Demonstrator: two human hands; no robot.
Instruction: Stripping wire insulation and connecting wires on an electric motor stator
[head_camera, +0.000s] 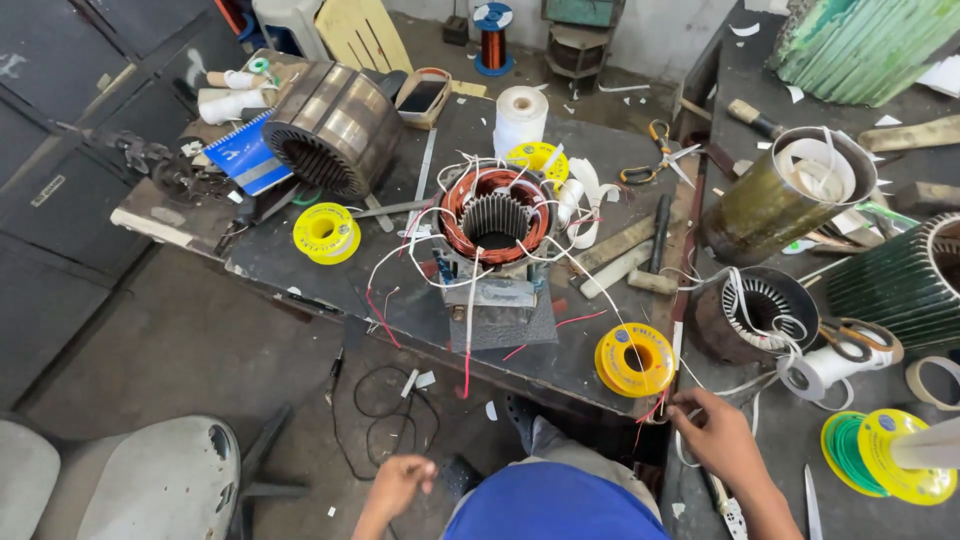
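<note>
My right hand sits at the near edge of the bench, fingers pinched together on thin wires, red and white, that hang just below a yellow reel. The white strand runs up from my fingers across the bench top to the stator, which stands upright on a grey block in the middle of the bench, its copper winding ringed with loose white and red leads. My left hand hangs low, off the bench and above the floor, fingers loosely curled; I cannot tell whether it holds anything.

Just right of my right hand a second, dark stator lies with white tape threaded through it, and a tape roll and scissors lie beside it. Another yellow reel lies left of the centre stator, near a big laminated core tipped on its side and a blue notebook. Behind the stator stands a white paper roll, with orange-handled scissors to its right. A hammer lies between the stator and the brass-coloured cylinder.
</note>
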